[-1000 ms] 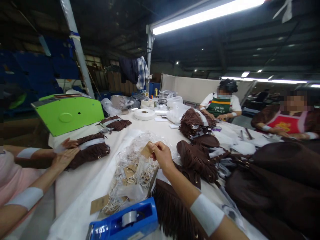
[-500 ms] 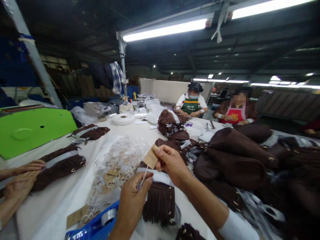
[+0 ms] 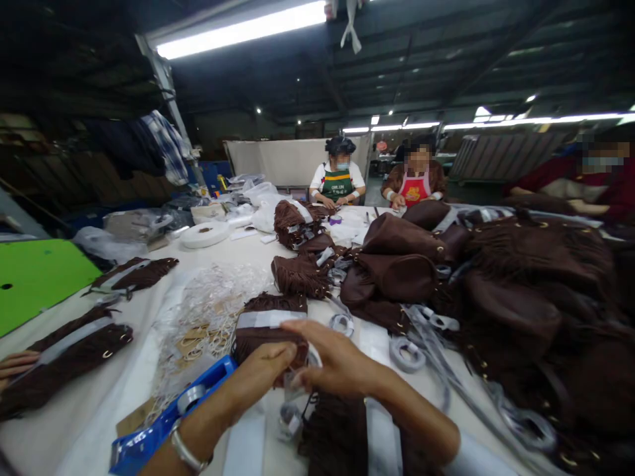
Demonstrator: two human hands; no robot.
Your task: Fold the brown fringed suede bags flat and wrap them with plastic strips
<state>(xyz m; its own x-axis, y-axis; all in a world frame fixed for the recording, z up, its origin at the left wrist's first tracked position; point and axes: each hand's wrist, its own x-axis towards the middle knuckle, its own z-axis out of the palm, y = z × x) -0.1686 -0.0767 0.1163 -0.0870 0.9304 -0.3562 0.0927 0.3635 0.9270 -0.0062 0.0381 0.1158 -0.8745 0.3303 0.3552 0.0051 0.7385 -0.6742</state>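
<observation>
A dark brown fringed bag (image 3: 275, 303) with a pale wrap band lies right in front of me. My left hand (image 3: 260, 373) is at its near edge, fingers pressed together in a pinch; what they hold is hidden. My right hand (image 3: 340, 362) reaches over the bag's right corner, its fingers stretched out and apart from the thumb. Something pale and translucent shows between the two hands, too blurred to name. Left of the bag lies a heap of kraft tags (image 3: 196, 337) with white strings and clear plastic. Below them sits a blue tape dispenser (image 3: 163, 416).
Brown bags (image 3: 397, 277) are piled on the right, with grey strap coils (image 3: 407, 354) beside them. Another fringed bag (image 3: 342, 436) lies nearest me. At the left edge, another person's hand (image 3: 20, 363) touches a banded bag (image 3: 74, 357). Several people sit across the table.
My hands have moved down and together at the bag's near edge. The tag and string they pinched are no longer visible. My right fingers have spread. The view has swung right.
</observation>
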